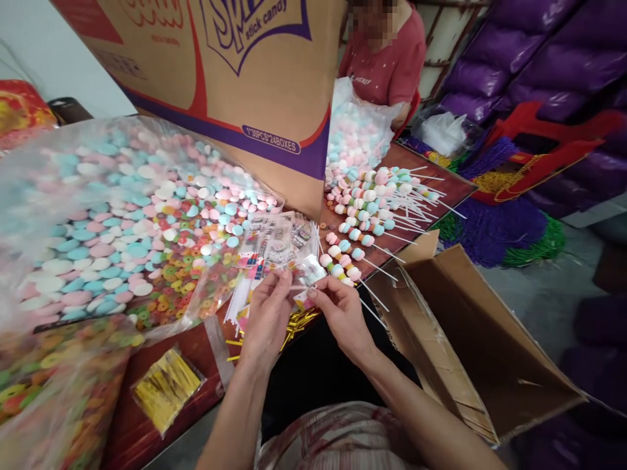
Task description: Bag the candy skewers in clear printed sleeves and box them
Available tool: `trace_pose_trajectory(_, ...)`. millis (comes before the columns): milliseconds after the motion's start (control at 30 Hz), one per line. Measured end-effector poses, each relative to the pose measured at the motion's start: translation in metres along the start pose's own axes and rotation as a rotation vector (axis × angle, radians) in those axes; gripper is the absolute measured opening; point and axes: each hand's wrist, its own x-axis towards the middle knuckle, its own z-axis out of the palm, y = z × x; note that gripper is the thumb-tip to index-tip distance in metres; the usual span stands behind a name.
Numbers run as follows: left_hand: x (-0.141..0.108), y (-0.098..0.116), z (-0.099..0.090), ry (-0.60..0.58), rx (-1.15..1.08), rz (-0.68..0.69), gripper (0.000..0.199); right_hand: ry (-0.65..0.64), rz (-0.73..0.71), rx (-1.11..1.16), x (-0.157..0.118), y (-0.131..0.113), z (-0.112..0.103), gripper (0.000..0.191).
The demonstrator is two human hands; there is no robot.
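My left hand (271, 307) and my right hand (340, 313) are close together at the table's front edge, fingers pinched. Between them is a small clear printed wrapper (308, 273), its lower corner by my right thumb. A pale thin piece spans from my left fingertips towards the right ones; what it is, I cannot make out. Behind the hands lies a pile of printed clear wrappers (279, 238), with white sticks (238, 297) beside my left hand. Gold twist ties (300, 323) lie beneath. Skewered candies (343, 250) on white sticks rest to the right.
A large carton (274, 85) stands behind the wrappers. Loose pastel candies (102, 248) and gummy rings (171, 287) spread left. A packet of yellow ties (167, 390) lies front left. An open cardboard box (470, 339) is at right. A person in a red shirt (386, 72) sits across.
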Motion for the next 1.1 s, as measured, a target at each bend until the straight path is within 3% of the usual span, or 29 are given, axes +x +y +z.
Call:
trace_pose_trajectory(100, -0.006, -0.002, -0.008, -0.123, 0.094, -0.147, 0.021, -0.103, -0.024, -0.118, 0.004, -0.006, -0.018, 0.030)
trace_pose_trajectory(200, -0.008, -0.007, -0.011, -0.098, 0.096, -0.147, 0.022, -0.189, -0.050, -0.214, 0.005, -0.010, -0.026, 0.038)
trace_pose_trajectory(333, -0.007, -0.016, -0.006, 0.002, 0.098, 0.009, 0.020, -0.056, -0.042, -0.131, -0.001, -0.008, -0.020, 0.042)
trace_pose_trajectory(467, -0.009, -0.026, 0.001, 0.069, 0.091, 0.123, 0.020, 0.014, -0.031, 0.039, -0.011, -0.004, -0.014, 0.028)
trace_pose_trajectory(600, -0.014, -0.030, 0.008, 0.073, -0.003, 0.058, 0.022, 0.098, -0.057, 0.020, -0.013, 0.001, -0.017, 0.035)
trace_pose_trajectory(733, -0.013, -0.025, 0.012, 0.069, -0.032, 0.001, 0.024, 0.080, -0.059, -0.066, -0.011, 0.004, -0.022, 0.039)
trace_pose_trajectory(900, -0.012, -0.024, 0.016, 0.232, 0.015, 0.128, 0.027, 0.105, -0.046, -0.113, -0.014, 0.008, -0.021, 0.043)
trace_pose_trajectory(1100, -0.016, -0.027, 0.013, 0.146, -0.065, 0.069, 0.027, 0.116, -0.048, -0.224, -0.018, 0.003, -0.032, 0.044)
